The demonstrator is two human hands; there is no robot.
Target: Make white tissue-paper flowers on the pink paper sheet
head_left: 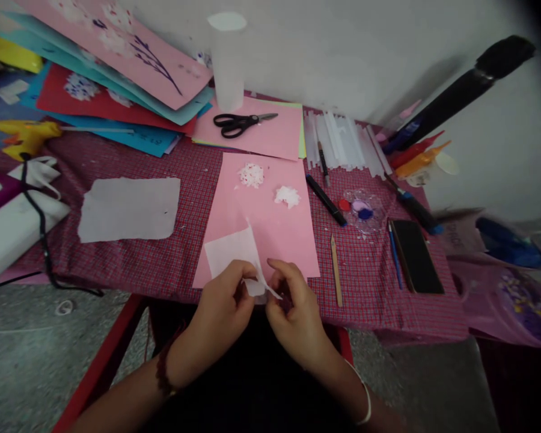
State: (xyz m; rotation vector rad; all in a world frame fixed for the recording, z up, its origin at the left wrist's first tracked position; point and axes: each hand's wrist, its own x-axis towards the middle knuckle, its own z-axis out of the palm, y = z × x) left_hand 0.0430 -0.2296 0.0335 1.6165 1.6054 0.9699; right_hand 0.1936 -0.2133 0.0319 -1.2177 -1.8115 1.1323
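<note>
My left hand (228, 297) pinches a piece of white tissue paper (228, 249) over the lower edge of a pink sheet (275, 234). Facing it, my right hand (295, 310) is closed, thumb and fingers together at a thin, torn-looking strip of the same paper. The exact grip of the right fingertips is partly hidden. Higher on the pink sheet are a round white tuft with red dots (251, 175) and a plain white crumpled tuft (287, 196).
Black scissors (237, 123) lie on stacked coloured paper. To the right are a marker (326, 199), a paint palette (363, 210), a wooden stick (336, 270) and a phone (417, 255). Leftward are a white sheet (130, 209) and a yellow glue gun (29, 135).
</note>
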